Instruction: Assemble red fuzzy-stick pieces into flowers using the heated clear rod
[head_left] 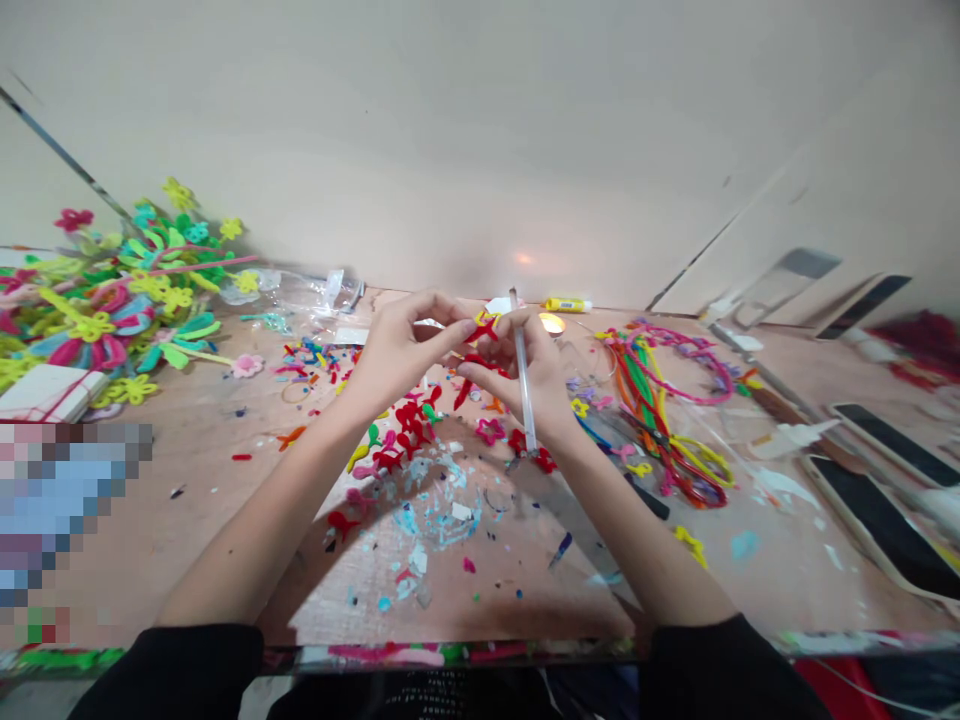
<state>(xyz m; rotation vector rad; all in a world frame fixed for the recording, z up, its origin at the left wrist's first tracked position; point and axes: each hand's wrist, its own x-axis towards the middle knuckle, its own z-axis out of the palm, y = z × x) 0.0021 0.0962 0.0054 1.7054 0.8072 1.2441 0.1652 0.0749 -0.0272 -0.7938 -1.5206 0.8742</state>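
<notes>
At the far left, a heap of fuzzy flowers (94, 325) crowds the surface (206, 515) beside a white box (56, 390). Clear plastic wrapping (300, 293) lies next, then loose red shapes (411, 425) below the forearm of the left hand (409, 345). That hand's grip pinches a small red-and-yellow piece (487, 330), held above the middle of the surface; its exact form is hard to make out. The right hand (536, 365) grips the piece's other side, a clear rod (523, 375) lodged across its fingers. Beyond stand a yellow tube (568, 304), bundled coloured stems (637, 395) and, far right, phones (877, 525).
</notes>
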